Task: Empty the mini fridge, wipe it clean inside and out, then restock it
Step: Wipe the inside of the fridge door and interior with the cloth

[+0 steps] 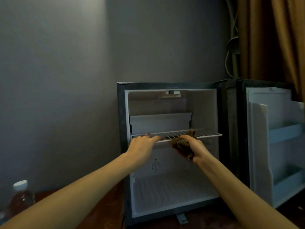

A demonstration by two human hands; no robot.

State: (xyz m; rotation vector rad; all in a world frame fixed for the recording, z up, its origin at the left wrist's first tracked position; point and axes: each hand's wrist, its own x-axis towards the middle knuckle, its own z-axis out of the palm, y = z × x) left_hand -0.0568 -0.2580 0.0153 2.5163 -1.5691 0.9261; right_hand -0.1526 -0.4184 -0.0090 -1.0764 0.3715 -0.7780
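Nearest, at the lower left, a capped bottle (20, 195) of dark liquid stands on the reddish-brown surface, well apart from the work. Both forearms reach forward from there. The left hand (143, 142) lies fairly flat, its fingers nearly straight and resting on the front rail of the wire shelf (206, 133), closed round nothing that can be seen. The right hand (198, 148) is curled tight round a bunched brown cloth (181, 144), which it presses against the same front rail near the middle. The shelf sits level across the middle of the fridge (121, 129), which stands on that same surface with nothing visible in it, above or below the shelf, so the emptying looks done and the inside wipe is the step in hand. To do it well, the left hand should steady the shelf so it does not tip or slide on its runners while the cloth is drawn along each wire, front rail first and then back (a bunched cloth skips the gaps, so refolding it to a flatter pad would probably help). The white walls and floor would follow. To the right the door (260, 138) hangs wide open, its pockets bare. Behind are a grey wall (66, 63) and, at the far right, a brown curtain (272, 38).
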